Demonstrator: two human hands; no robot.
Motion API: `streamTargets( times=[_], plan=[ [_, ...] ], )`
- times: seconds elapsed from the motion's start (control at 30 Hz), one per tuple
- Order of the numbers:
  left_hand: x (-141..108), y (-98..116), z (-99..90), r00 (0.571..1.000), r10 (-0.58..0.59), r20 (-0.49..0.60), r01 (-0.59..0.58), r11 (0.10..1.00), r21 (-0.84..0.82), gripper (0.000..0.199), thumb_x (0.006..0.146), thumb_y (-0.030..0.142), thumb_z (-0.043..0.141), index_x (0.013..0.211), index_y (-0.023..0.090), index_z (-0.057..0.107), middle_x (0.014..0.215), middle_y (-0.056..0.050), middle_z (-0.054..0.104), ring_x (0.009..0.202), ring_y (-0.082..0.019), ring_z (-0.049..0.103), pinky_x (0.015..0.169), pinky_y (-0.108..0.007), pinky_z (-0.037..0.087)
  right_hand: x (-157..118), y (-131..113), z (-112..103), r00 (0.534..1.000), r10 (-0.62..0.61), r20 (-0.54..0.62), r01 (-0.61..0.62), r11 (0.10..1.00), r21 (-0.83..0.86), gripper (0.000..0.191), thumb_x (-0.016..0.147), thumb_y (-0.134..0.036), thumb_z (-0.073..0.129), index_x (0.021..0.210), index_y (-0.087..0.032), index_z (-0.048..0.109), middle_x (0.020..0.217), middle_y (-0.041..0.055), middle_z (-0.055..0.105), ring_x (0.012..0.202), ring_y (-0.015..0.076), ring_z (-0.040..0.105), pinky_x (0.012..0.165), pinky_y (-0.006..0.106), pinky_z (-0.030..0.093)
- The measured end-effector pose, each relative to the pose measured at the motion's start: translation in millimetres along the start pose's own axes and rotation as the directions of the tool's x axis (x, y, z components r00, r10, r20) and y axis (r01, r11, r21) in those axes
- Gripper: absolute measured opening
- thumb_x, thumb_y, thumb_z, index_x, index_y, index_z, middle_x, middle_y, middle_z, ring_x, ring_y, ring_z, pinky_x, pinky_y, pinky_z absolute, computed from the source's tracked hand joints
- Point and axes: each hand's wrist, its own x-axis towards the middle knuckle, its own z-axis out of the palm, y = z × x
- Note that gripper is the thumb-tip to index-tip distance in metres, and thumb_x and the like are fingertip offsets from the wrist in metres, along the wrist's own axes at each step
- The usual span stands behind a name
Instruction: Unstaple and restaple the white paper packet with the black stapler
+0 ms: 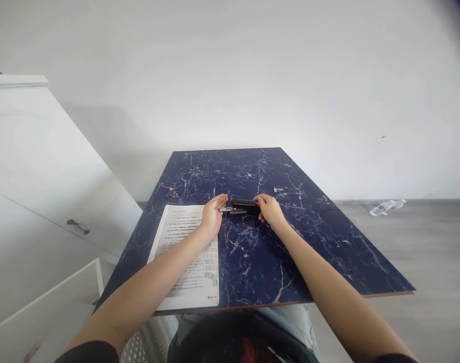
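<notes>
A black stapler point(244, 205) lies sideways over the dark blue table, with its metal staple tray point(226, 209) sticking out at the left end. My right hand point(267, 207) is closed round the stapler's right end, where a bit of orange shows. At the tray's tip is my left hand point(213, 214), its fingers stretched out and its palm side facing the metal; it seems to touch the tray. Printed sheets of paper point(184, 269) lie under my left wrist and forearm, partly covered by them.
The marbled blue table point(252, 272) reaches toward the white wall. A small pale piece point(275, 190) lies beyond my right hand. A white cabinet point(44, 166) with a dark handle stands left. Crumpled clear plastic point(387, 207) is on the floor at right.
</notes>
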Motion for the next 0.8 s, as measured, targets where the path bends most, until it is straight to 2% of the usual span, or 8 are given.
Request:
streamTargets(
  times=[0.13, 0.2, 0.3, 0.37, 0.47, 0.57, 0.67, 0.8],
  plan=[
    [-1, 3, 0.1, 1.000, -0.030, -0.004, 0.030, 1.000, 0.002, 0.018, 0.081, 0.016, 0.062, 0.095, 0.013, 0.074, 0.110, -0.014, 0.076, 0.117, -0.024, 0.067, 0.111, -0.040, 0.041, 2, 0, -6, 1.000, -0.017, 0.003, 0.017, 0.998, -0.052, 0.033, 0.093, -0.044, 0.045, 0.094, -0.021, 0.068, 0.051, -0.0024, 0.056, 0.035, 0.0150, 0.053, 0.039, 0.025, 0.043],
    [-3, 4, 1.6, 0.999, -0.043, -0.005, 0.043, 0.999, -0.011, 0.018, 0.082, 0.016, 0.062, 0.094, 0.012, 0.074, 0.111, -0.015, 0.075, 0.115, -0.024, 0.068, 0.111, -0.039, 0.041, 5, -2, -12, 0.992, -0.113, 0.050, 0.118, 0.984, -0.131, 0.035, 0.094, -0.049, 0.048, 0.094, -0.021, 0.070, 0.063, 0.0003, 0.063, 0.048, 0.0160, 0.059, 0.051, 0.028, 0.049],
    [-4, 6, 3.3, 0.999, -0.045, -0.010, 0.044, 0.999, -0.029, 0.018, 0.083, 0.016, 0.061, 0.094, 0.011, 0.074, 0.110, -0.015, 0.075, 0.114, -0.024, 0.068, 0.111, -0.038, 0.042, 6, -7, -20, 0.900, -0.366, 0.238, 0.422, 0.868, -0.261, 0.031, 0.082, -0.048, 0.069, 0.098, -0.022, 0.071, 0.093, 0.0041, 0.072, 0.082, 0.0205, 0.065, 0.080, 0.035, 0.051],
    [-3, 6, 2.7, 0.998, -0.055, -0.010, 0.055, 0.998, -0.039, 0.019, 0.085, 0.017, 0.059, 0.096, 0.011, 0.073, 0.111, -0.015, 0.075, 0.117, -0.024, 0.067, 0.111, -0.039, 0.043, 5, -9, -20, 0.832, -0.450, 0.324, 0.543, 0.781, -0.308, 0.034, 0.074, -0.041, 0.077, 0.100, -0.022, 0.070, 0.101, 0.0052, 0.071, 0.092, 0.0224, 0.062, 0.088, 0.037, 0.048],
    [-2, 6, -0.2, 0.996, -0.091, -0.002, 0.090, 0.993, -0.076, 0.024, 0.091, 0.025, 0.054, 0.100, 0.013, 0.072, 0.117, -0.016, 0.073, 0.122, -0.025, 0.064, 0.110, -0.040, 0.044, 1, -13, -16, 0.845, -0.439, 0.307, 0.525, 0.792, -0.312, 0.025, 0.076, -0.032, 0.073, 0.098, -0.020, 0.068, 0.090, 0.0030, 0.070, 0.082, 0.0206, 0.062, 0.079, 0.035, 0.048],
    [-3, 7, -1.9, 0.990, -0.142, 0.016, 0.143, 0.977, -0.159, 0.030, 0.095, 0.032, 0.048, 0.102, 0.013, 0.071, 0.122, -0.017, 0.071, 0.124, -0.026, 0.062, 0.108, -0.041, 0.047, -6, -18, -12, 0.851, -0.499, 0.163, 0.525, 0.802, -0.286, 0.019, 0.080, -0.028, 0.068, 0.098, -0.021, 0.066, 0.086, 0.0029, 0.070, 0.079, 0.0210, 0.063, 0.076, 0.035, 0.050],
    [-6, 11, 0.1, 0.977, -0.200, 0.075, 0.212, 0.949, -0.233, 0.036, 0.097, 0.037, 0.045, 0.106, 0.012, 0.070, 0.123, -0.019, 0.070, 0.122, -0.027, 0.063, 0.105, -0.040, 0.050, -13, -24, -9, 0.712, -0.698, 0.073, 0.684, 0.667, -0.294, 0.023, 0.086, -0.016, 0.056, 0.105, -0.022, 0.066, 0.108, 0.0090, 0.071, 0.102, 0.0259, 0.064, 0.089, 0.044, 0.053],
    [-10, 16, 4.1, 0.962, -0.208, 0.177, 0.245, 0.945, -0.219, 0.044, 0.097, 0.042, 0.044, 0.115, 0.010, 0.068, 0.126, -0.019, 0.068, 0.120, -0.029, 0.063, 0.102, -0.042, 0.052, -19, -27, -9, 0.487, -0.857, 0.166, 0.848, 0.419, -0.323, 0.044, 0.087, -0.005, 0.042, 0.118, -0.025, 0.066, 0.127, 0.0101, 0.067, 0.124, 0.0278, 0.058, 0.102, 0.055, 0.051]
  ],
)
